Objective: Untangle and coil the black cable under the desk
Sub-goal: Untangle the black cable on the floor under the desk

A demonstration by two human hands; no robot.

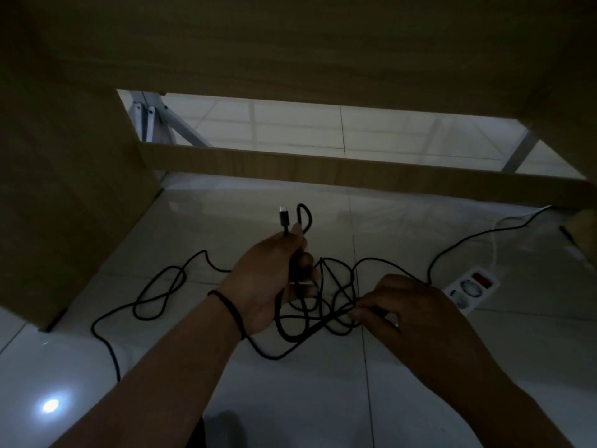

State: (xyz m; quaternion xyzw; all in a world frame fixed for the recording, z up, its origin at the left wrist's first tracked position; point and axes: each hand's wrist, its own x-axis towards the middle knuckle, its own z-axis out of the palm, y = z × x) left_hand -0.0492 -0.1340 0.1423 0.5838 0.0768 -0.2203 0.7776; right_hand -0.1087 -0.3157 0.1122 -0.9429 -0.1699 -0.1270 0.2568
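Observation:
A long black cable lies in loose loops on the white tiled floor under the desk. My left hand grips the cable near its plug end, which sticks up above my fist beside a small loop. A tangle of crossing strands hangs between my hands. My right hand pinches a strand at the right side of that tangle. One run of cable leads off to the right, toward the far side of the desk.
A white power strip with a red switch lies on the floor right of my right hand. The desk's wooden side panel stands at left, its crossbar ahead and its underside overhead. White metal legs show beyond.

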